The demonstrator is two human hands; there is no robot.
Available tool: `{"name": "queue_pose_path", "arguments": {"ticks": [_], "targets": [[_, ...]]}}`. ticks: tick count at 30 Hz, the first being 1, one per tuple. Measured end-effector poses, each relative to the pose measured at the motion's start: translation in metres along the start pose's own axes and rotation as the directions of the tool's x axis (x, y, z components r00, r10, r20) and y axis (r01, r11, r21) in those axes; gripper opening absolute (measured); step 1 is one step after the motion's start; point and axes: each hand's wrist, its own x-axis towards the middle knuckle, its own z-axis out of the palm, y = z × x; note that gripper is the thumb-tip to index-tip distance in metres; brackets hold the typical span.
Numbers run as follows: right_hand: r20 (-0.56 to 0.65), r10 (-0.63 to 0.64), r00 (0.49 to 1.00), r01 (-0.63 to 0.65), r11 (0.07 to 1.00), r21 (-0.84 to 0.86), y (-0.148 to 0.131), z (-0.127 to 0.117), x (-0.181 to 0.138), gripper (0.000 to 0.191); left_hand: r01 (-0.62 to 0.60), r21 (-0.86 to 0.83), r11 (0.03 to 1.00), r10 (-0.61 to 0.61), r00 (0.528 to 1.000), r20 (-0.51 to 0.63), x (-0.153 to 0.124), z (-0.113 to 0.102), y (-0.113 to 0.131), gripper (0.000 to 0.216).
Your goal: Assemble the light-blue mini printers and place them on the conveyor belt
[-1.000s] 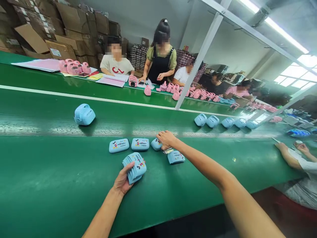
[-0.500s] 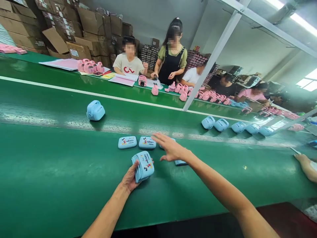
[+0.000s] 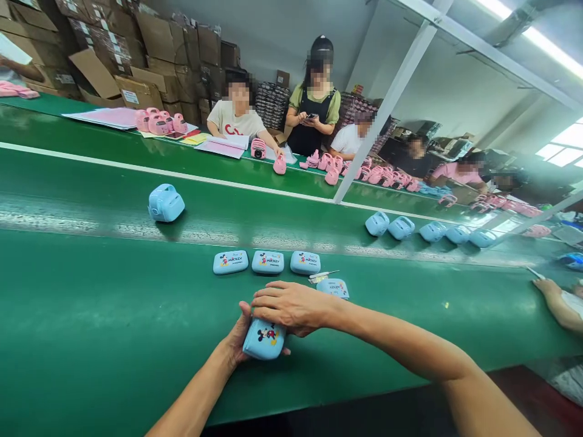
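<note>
Hands meet over a stack of blue covers (image 3: 264,337) on the green bench (image 3: 91,328): the left hand (image 3: 240,340) cups the stack from below and behind, fingers curled round it, while the right hand (image 3: 291,306) lies flat on top, fingers together. Just beyond, three blue covers (image 3: 268,262) lie in a row, a fourth cover (image 3: 333,287) nearby.

Both hands — left hand (image 3: 240,340) beneath, right hand (image 3: 291,306) on top — around a blue cover stack (image 3: 264,338) on the green belt (image 3: 113,328)
</note>
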Motion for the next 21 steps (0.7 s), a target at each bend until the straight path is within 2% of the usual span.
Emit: {"name": "queue_pose_path", "arguments": {"ticks": [4,9,12,17,21], "targets": [[0.084,0.016,0.996,-0.014,0.999,-0.030,0.000,0.009,0.004,0.043,0.078,0.017,0.997,-0.078,0.997,-0.019,0.003,0.012,0.000,0.091],[0.006,0.014,1.000,-0.014,0.998,0.062,0.006,0.027,0.000,0.053,0.113,-0.006,0.994,-0.113,0.984,-0.135,0.004,0.030,0.003,0.091],[-0.034,0.110,0.993,-0.104,0.982,0.158,0.010,0.040,-0.006,0.054,0.097,-0.028,0.995,-0.101,0.976,-0.191,0.002,0.034,0.005,0.087],[-0.092,0.284,0.954,-0.249,0.928,0.276,0.013,0.063,-0.014,0.054,0.062,-0.050,0.997,-0.071,0.976,-0.206,0.003,0.037,0.013,0.087],[-0.183,0.453,0.873,-0.370,0.857,0.358,0.015,0.080,-0.019,0.062,-0.069,-0.014,0.998,0.064,0.969,-0.238,0.002,0.040,0.024,0.081]]}}
